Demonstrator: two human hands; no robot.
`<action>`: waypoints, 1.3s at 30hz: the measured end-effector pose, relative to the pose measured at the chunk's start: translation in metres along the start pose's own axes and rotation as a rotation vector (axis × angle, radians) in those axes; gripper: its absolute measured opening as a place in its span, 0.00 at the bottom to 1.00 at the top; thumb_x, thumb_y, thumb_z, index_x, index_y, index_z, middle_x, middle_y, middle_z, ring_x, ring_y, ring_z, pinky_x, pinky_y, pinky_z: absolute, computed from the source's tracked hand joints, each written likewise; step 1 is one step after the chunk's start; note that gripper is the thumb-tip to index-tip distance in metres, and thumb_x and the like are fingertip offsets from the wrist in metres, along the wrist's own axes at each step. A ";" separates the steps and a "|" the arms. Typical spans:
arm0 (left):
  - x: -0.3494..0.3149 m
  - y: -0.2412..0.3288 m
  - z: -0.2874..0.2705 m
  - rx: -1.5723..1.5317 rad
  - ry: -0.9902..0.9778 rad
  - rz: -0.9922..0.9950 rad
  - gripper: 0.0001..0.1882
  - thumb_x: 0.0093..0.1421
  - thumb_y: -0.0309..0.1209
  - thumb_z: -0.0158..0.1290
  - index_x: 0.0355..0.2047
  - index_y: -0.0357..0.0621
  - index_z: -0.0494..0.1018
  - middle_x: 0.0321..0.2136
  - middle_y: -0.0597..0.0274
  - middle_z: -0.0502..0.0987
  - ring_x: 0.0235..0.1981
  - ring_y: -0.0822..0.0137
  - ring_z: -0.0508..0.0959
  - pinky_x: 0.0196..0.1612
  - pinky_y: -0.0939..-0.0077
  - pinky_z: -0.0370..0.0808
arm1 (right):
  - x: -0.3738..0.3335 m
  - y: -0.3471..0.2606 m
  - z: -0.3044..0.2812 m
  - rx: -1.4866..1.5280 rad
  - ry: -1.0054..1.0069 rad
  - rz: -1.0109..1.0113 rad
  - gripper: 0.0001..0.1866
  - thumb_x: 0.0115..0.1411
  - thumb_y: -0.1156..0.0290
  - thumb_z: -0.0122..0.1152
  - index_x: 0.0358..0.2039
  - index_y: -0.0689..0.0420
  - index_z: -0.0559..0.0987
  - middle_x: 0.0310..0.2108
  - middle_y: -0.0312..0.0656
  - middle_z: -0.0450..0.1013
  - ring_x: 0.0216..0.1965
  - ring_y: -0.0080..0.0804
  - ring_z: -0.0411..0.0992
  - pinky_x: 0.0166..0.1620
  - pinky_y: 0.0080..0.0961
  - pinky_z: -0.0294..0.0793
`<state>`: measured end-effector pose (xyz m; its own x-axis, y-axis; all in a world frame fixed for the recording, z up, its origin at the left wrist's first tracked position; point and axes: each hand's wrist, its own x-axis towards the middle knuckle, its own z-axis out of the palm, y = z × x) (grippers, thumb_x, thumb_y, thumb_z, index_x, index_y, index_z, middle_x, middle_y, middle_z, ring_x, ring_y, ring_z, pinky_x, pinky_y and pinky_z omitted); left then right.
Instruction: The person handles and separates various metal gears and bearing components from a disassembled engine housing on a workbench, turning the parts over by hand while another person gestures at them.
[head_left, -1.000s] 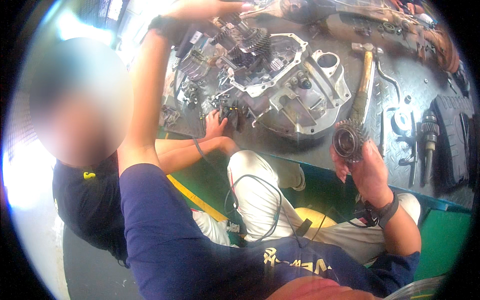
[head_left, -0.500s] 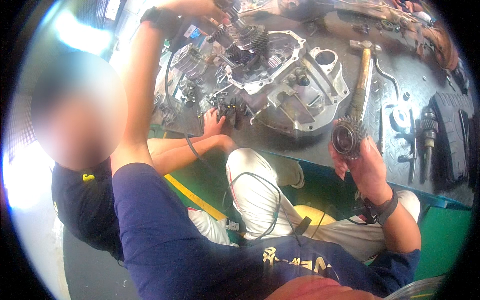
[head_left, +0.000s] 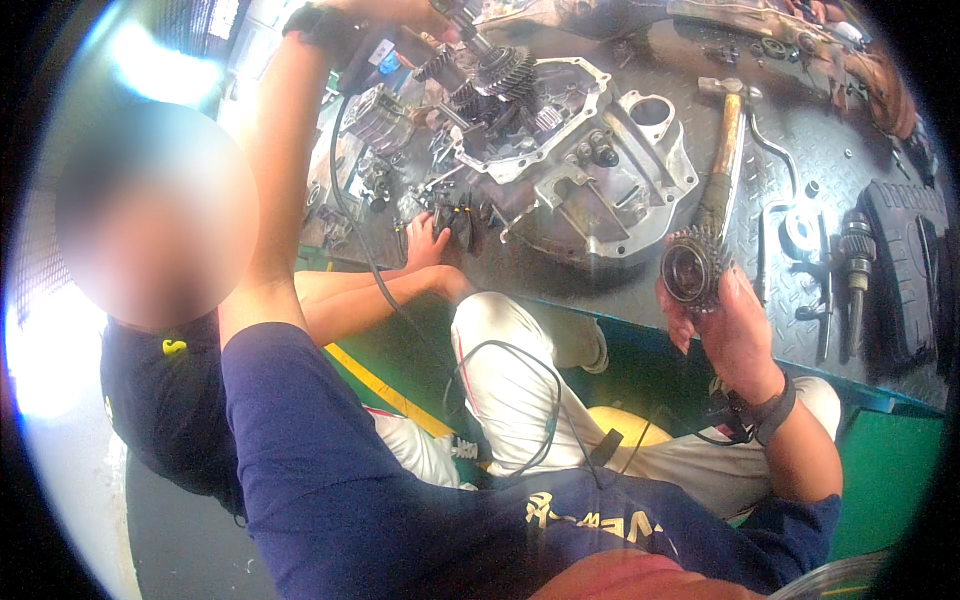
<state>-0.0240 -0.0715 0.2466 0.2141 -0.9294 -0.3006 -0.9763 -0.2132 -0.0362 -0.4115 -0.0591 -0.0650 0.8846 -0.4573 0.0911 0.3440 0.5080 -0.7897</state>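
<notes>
My right hand [head_left: 740,325] holds a toothed gear ring [head_left: 692,268] above the table's near edge, fingers and thumb wrapped round its sides and its open bore facing me. At the top of the view my left arm reaches far out. My left hand [head_left: 405,14] is closed round the upper end of a gear shaft [head_left: 478,42], partly cut off by the frame. Below it, a large gear [head_left: 505,74] on the shaft stands over the open gearbox housing [head_left: 600,215], a pale metal casing with a bolted rim.
A wooden-handled hammer [head_left: 722,150] lies right of the housing, near a bent metal bar [head_left: 775,150]. Further right are a splined shaft [head_left: 857,270] and a black case [head_left: 900,260]. At left a co-worker's hand [head_left: 425,240] touches small parts on the table; a cable [head_left: 365,240] hangs down.
My left hand and the top of the shaft have shifted slightly upward. The gear in my right hand has barely moved.
</notes>
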 end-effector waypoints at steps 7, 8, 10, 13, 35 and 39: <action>-0.006 0.006 0.000 -0.053 -0.013 -0.124 0.43 0.59 0.43 0.69 0.66 0.26 0.65 0.57 0.38 0.77 0.50 0.56 0.82 0.50 0.65 0.81 | 0.000 0.000 -0.003 0.068 -0.031 -0.007 0.35 0.69 0.42 0.56 0.62 0.59 0.67 0.39 0.45 0.74 0.28 0.24 0.70 0.27 0.21 0.70; -0.007 0.007 0.000 -0.061 -0.019 -0.115 0.43 0.60 0.43 0.69 0.66 0.26 0.65 0.57 0.38 0.77 0.50 0.56 0.82 0.50 0.65 0.81 | 0.000 0.000 -0.004 0.068 -0.034 -0.011 0.35 0.69 0.42 0.56 0.62 0.59 0.67 0.39 0.45 0.74 0.28 0.24 0.70 0.27 0.20 0.70; -0.009 0.010 0.000 -0.072 -0.015 -0.100 0.42 0.60 0.43 0.68 0.65 0.26 0.66 0.55 0.40 0.78 0.49 0.57 0.82 0.49 0.66 0.82 | 0.000 0.000 -0.004 0.070 -0.029 -0.005 0.35 0.69 0.42 0.56 0.62 0.59 0.67 0.39 0.45 0.74 0.28 0.24 0.70 0.27 0.21 0.70; -0.009 0.014 0.001 -0.068 -0.009 -0.113 0.37 0.61 0.43 0.67 0.61 0.27 0.71 0.48 0.46 0.82 0.44 0.60 0.83 0.45 0.68 0.82 | 0.000 0.000 -0.003 0.071 -0.032 -0.003 0.35 0.68 0.42 0.56 0.62 0.59 0.67 0.39 0.45 0.74 0.28 0.24 0.70 0.27 0.21 0.70; -0.003 0.025 0.016 0.070 -0.063 -0.070 0.31 0.63 0.47 0.65 0.57 0.36 0.77 0.42 0.54 0.84 0.39 0.63 0.82 0.41 0.67 0.81 | -0.001 0.000 -0.005 0.059 -0.014 0.015 0.36 0.69 0.40 0.53 0.63 0.58 0.67 0.39 0.44 0.74 0.29 0.24 0.69 0.28 0.21 0.70; -0.003 0.028 0.018 0.089 -0.065 -0.077 0.31 0.63 0.47 0.65 0.58 0.35 0.76 0.42 0.53 0.84 0.39 0.63 0.83 0.41 0.68 0.81 | 0.000 0.001 -0.007 0.070 -0.025 0.006 0.35 0.69 0.40 0.53 0.63 0.57 0.67 0.40 0.44 0.74 0.29 0.24 0.69 0.28 0.21 0.70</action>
<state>-0.0521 -0.0692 0.2294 0.2890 -0.8891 -0.3549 -0.9565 -0.2529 -0.1452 -0.4131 -0.0634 -0.0698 0.8943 -0.4357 0.1023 0.3586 0.5608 -0.7462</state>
